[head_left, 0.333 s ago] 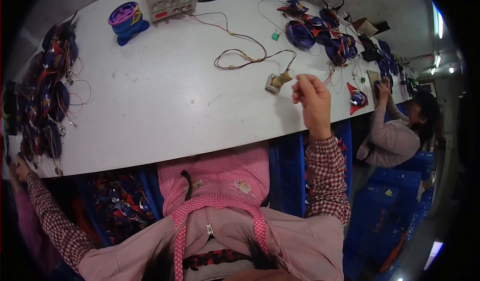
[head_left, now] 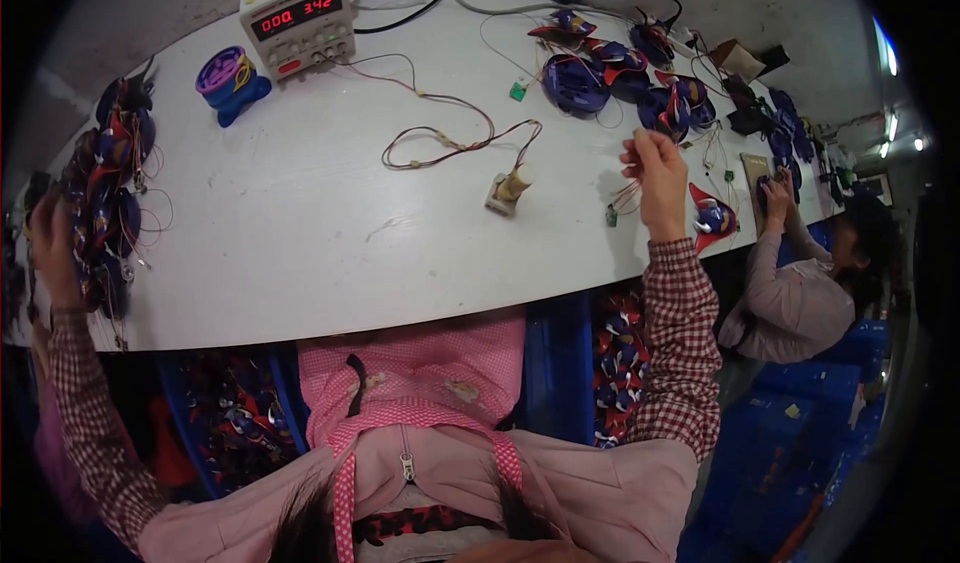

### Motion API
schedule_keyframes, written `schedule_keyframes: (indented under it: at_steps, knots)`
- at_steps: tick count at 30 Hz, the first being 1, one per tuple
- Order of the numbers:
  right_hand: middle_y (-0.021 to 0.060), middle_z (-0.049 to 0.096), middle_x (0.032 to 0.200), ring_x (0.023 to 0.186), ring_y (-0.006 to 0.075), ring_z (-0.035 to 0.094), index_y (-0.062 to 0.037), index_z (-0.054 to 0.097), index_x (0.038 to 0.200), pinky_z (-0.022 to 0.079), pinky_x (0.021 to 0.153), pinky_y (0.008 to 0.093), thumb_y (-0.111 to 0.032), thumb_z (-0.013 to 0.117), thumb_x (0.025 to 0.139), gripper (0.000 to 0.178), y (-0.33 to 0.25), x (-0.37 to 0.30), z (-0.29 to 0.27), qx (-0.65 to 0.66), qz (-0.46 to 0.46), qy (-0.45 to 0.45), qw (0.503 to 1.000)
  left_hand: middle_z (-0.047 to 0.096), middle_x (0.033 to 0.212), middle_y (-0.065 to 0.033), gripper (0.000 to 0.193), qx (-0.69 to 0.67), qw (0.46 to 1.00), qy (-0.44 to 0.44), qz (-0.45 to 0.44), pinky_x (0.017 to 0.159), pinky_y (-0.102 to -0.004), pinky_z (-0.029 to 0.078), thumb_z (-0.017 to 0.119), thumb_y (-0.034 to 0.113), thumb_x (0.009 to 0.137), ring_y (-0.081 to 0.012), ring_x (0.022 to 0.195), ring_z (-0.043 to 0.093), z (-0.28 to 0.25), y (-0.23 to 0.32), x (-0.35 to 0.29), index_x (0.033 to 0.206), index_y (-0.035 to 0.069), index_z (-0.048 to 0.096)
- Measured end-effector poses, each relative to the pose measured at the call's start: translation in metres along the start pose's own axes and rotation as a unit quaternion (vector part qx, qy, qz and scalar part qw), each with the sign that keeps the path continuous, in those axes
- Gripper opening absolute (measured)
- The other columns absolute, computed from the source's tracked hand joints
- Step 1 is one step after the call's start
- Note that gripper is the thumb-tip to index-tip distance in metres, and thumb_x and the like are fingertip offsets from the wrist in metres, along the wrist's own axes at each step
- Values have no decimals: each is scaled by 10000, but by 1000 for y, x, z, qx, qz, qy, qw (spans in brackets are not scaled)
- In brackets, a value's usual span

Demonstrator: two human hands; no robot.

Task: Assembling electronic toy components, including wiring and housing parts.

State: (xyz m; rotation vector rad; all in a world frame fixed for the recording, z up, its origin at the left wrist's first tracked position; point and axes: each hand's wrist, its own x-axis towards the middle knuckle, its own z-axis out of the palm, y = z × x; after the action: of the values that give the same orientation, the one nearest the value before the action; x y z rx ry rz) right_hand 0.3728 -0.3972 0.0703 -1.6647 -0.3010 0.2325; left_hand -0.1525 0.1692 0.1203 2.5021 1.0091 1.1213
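At the far left my left hand [head_left: 57, 248] is beside a heap of dark blue and red plastic shells with thin wires [head_left: 115, 178]. Motion smears its fingers, so their grip cannot be read. My right hand [head_left: 660, 175] is raised above the right part of the table, fingers curled and thumb against the forefinger. Whatever it may pinch is too small to make out. Close by its fingers, thin wires run to a small green circuit board [head_left: 612, 217]. A small block with a tan knob [head_left: 507, 191] stands on the table left of that hand, joined to brown wires [head_left: 440, 148].
Farther back are a power supply with red digits [head_left: 300, 23] and a blue-purple cup-shaped holder [head_left: 230, 83]. More shells [head_left: 578, 85] lie at the back right, and one red-blue shell [head_left: 713, 221] near the edge. Blue bins [head_left: 560, 363] stand below. A co-worker [head_left: 800, 293] sits at right.
My right hand has moved right, away from the knobbed block, uncovering the small green board. My left hand has moved forward along the left heap. The whole view has shifted slightly.
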Motion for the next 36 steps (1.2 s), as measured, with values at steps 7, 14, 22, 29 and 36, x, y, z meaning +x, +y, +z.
schedule_keyframes:
  at_steps: [7,14,22,29,36]
  knots:
    - [112,673,854,740,241,640,-17,644,946,498,665,315,-251,599,838,262,-38,118,-62,-443,-229,1,867,516,987,-60,292,-194,874,-336,294,786,-281,465,605,79,855,-137,889,531,208,368,37,1122,8,509]
    - [169,659,960,883,323,629,-38,672,978,477,838,381,-235,599,790,282,-10,222,-70,-571,-199,-127,787,535,1121,-160,760,-91,855,-277,430,908,-394,391,702,527,676,-313,1096,476,434,559,53,1199,18,493]
    - [195,652,964,952,340,618,-30,673,981,460,883,394,-231,623,752,309,18,271,-58,-653,-94,-209,722,549,1161,-129,918,98,798,-434,406,949,-471,300,709,631,558,-269,1165,436,503,607,53,1236,53,493]
    - [217,638,988,948,336,615,-2,646,1007,471,848,400,-243,660,722,374,20,286,-59,-601,-15,-212,771,560,1136,-118,798,91,801,-408,428,940,-495,289,698,560,621,-268,1152,448,504,603,54,1228,81,500]
    - [229,601,969,882,351,590,16,597,1015,480,770,398,-251,649,728,396,-24,238,-51,-634,-234,-48,735,544,1120,-132,679,28,838,-356,413,930,-484,302,671,440,670,-287,1115,472,493,594,54,1211,76,480]
